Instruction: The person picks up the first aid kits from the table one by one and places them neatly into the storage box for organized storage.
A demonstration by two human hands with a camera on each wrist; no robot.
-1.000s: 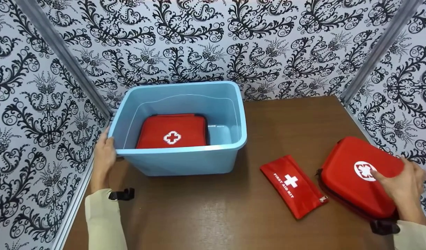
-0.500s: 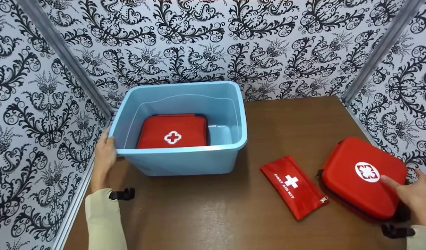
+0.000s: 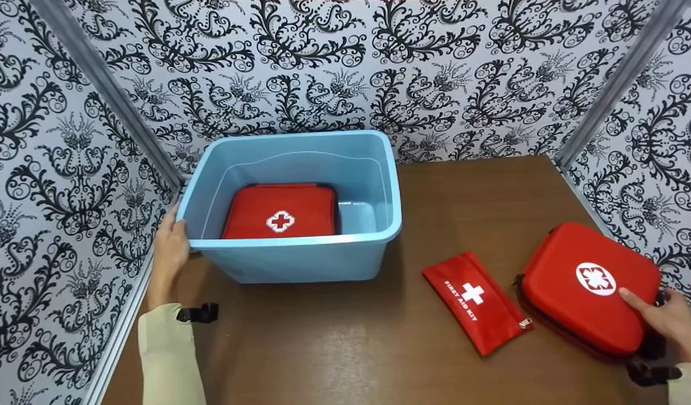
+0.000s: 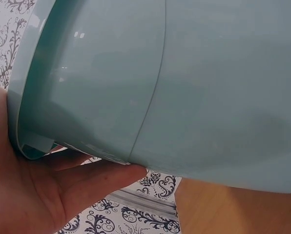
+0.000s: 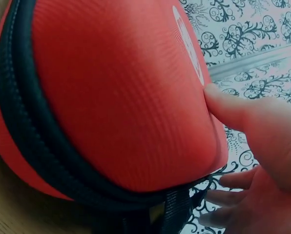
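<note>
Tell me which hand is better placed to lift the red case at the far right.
The right, I'd judge: the right hand is beside the red case, thumb at its top. The left hand is across the table, at the blue tub.

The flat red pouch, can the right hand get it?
Probably yes. Nothing covers the flat red pouch, though the bigger red case lies between it and the right hand, so the grip would likely have to pass over or around.
</note>
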